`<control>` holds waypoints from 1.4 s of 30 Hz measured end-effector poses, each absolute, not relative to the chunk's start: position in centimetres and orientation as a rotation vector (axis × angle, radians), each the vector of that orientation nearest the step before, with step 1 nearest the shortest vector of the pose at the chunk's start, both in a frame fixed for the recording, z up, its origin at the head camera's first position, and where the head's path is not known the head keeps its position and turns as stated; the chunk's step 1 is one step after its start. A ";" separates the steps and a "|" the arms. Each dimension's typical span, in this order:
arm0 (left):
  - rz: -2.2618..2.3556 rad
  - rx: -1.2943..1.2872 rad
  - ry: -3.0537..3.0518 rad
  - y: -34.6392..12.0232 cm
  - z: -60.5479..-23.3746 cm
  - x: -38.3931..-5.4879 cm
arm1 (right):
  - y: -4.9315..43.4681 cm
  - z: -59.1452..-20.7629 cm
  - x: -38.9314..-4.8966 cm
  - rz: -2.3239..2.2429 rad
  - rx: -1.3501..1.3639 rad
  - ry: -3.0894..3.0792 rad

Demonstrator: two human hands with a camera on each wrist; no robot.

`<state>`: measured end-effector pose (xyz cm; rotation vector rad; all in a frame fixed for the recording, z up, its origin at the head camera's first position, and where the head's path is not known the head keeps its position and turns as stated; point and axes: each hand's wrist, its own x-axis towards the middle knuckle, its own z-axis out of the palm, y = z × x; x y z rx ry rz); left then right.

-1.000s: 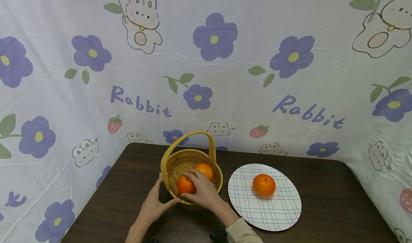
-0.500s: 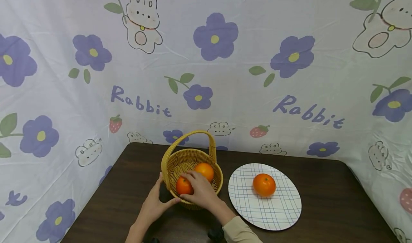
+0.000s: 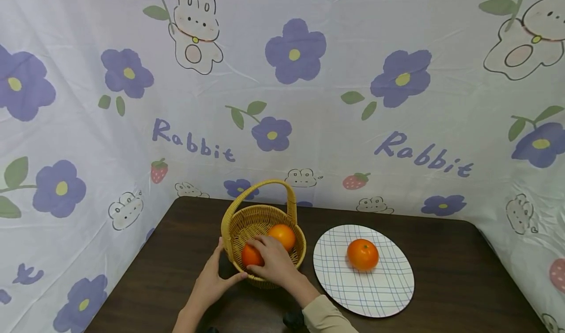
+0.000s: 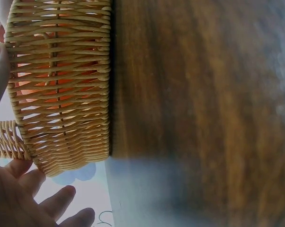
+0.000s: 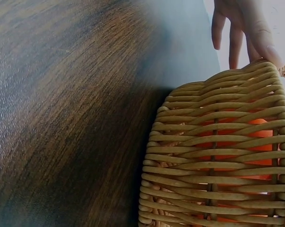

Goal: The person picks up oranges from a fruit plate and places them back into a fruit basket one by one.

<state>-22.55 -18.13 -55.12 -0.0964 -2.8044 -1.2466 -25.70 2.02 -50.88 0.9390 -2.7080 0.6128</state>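
A yellow wicker basket with an arched handle stands on the dark table. Inside it, my right hand grips an orange near the front left wall, thumb at its near side and fingers over its top. A second orange lies behind that hand, partly covered by it. My left hand holds the basket at its left front, thumb along the rim and fingers at the side by the handle's base. In the left wrist view, the lower fingers of this hand spread off the wicker. Orange skin shows through the weave.
Right of the basket lies a white plate with blue grid lines, bearing another orange. A white cloth printed with flowers and rabbits hangs behind the table. A small black object sits by the right sleeve.
The gripped orange and my right hand have shifted slightly left and toward the basket's near wall. My left hand and the basket have stayed almost in place.
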 end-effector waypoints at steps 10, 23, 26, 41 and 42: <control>-1.248 -0.099 -2.806 -18.1 -55.0 -22.5 | 2.4 -50.6 -25.8 0.628 0.929 -2.685; -1.248 -0.095 -2.802 -18.2 -55.1 -22.6 | 4.1 -49.9 -25.3 0.678 0.915 -2.630; -1.252 -0.094 -2.802 -18.1 -55.1 -22.6 | 4.6 -49.8 -25.2 0.706 0.905 -2.613; -1.252 -0.093 -2.810 -18.1 -55.2 -22.6 | 7.3 -49.3 -25.1 0.816 0.826 -2.505; -1.252 -0.093 -2.811 -18.1 -55.2 -22.6 | 7.4 -49.2 -25.0 0.830 0.823 -2.504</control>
